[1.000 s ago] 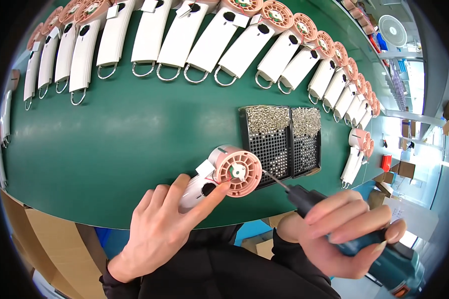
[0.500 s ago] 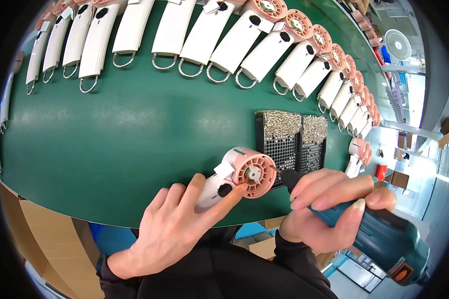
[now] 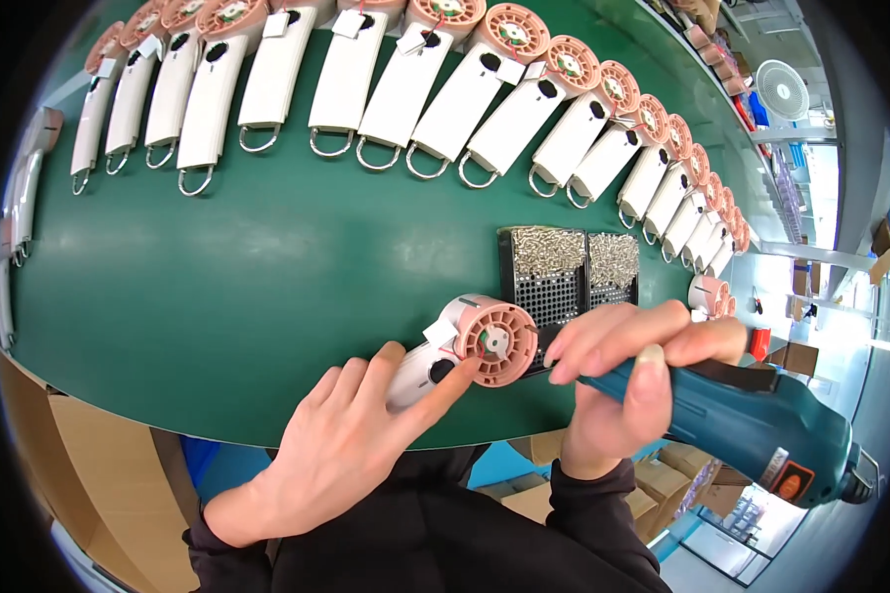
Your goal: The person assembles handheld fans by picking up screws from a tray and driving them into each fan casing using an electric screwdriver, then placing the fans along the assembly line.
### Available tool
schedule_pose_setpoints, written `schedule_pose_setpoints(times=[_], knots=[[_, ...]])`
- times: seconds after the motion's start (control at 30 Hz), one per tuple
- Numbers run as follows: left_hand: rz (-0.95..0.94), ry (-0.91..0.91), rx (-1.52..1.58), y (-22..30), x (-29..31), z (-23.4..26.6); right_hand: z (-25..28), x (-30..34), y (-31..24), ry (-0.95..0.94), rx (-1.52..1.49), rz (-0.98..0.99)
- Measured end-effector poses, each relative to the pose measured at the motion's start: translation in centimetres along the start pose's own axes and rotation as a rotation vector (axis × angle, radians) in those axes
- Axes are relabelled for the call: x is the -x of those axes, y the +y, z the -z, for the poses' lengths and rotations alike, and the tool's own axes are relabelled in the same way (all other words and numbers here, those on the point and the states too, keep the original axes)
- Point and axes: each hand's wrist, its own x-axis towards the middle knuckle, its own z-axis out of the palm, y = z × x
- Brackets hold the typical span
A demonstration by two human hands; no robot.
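Pink-faced and white-bodied, the handheld fan unit (image 3: 465, 346) lay near the front edge of the green surface (image 3: 267, 287), pinned by the left hand (image 3: 351, 445), fingers spread over its handle. The right hand (image 3: 613, 385) wrapped the teal electric screwdriver (image 3: 752, 425), fingers curled tight. Driving well likely meant keeping the bit square to the pink disc and pressing steadily.

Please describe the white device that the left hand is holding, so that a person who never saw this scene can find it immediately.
Start at the green table, whose far edge carries a long row of white devices with pink round heads. The one meant lies alone at the near edge, under the left hand, just before the two black screw trays. Only this white device is touched by the teal power screwdriver in the right hand.
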Motion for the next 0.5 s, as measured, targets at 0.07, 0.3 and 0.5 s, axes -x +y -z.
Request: schedule_pose_setpoints(times=[0.07, 0.3, 0.5], knots=[[-0.019, 0.014, 0.006, 0.3, -0.4, 0.1, 0.7, -0.1, -0.1, -0.019, -0.006, 0.0], [0.009, 0.016, 0.048, 1.8, -0.8, 1.7, 3.7, 0.3, -3.4, -0.058, -0.403, 0.173], [-0.353, 0.041, 0.082, 6.2, -6.6, 2.6, 9.8, 4.5, -10.1, 0.698, -0.18, 0.817]])
